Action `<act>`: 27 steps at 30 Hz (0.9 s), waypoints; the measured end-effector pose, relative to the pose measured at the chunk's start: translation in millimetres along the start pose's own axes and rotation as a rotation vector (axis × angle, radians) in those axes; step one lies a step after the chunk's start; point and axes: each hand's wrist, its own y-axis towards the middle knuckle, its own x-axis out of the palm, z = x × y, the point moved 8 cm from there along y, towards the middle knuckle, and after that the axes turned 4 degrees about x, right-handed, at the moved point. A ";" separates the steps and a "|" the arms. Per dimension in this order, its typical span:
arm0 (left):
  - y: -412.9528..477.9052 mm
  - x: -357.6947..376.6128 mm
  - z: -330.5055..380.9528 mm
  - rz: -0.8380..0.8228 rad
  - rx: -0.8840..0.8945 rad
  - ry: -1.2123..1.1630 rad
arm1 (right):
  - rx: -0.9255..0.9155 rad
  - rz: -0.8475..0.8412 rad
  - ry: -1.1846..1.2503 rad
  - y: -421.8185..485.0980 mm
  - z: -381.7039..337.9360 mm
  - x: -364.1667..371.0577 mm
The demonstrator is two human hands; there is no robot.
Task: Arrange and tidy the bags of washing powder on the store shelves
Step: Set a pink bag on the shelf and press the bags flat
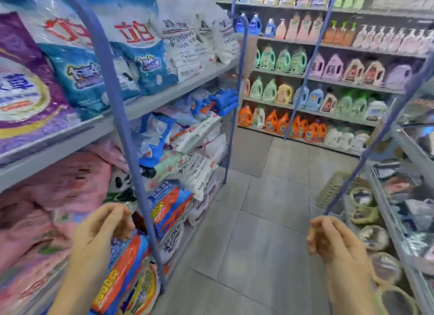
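Powder bags (145, 63) — grey shelves (164, 95), tiled floor (258, 220)

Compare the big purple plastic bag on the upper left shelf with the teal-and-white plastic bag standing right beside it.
Colour: the purple plastic bag is purple with a round white, gold-ringed emblem; the teal-and-white plastic bag has a white top with red characters above teal. Place: the purple bag is cut off by the picture's left edge; the teal-and-white bag stands farther along. Both are glossy and stand on the same grey shelf.
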 end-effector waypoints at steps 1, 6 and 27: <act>12.9 13.6 -5.8 0.035 0.000 -0.005 | 0.006 -0.023 -0.001 28.4 2.4 2.7; 71.6 67.2 -19.6 0.188 -0.023 -0.033 | 0.036 -0.150 -0.011 162.9 15.0 31.8; 216.9 98.8 -66.5 0.571 -0.026 0.136 | 0.061 -0.701 -0.001 409.8 105.4 268.6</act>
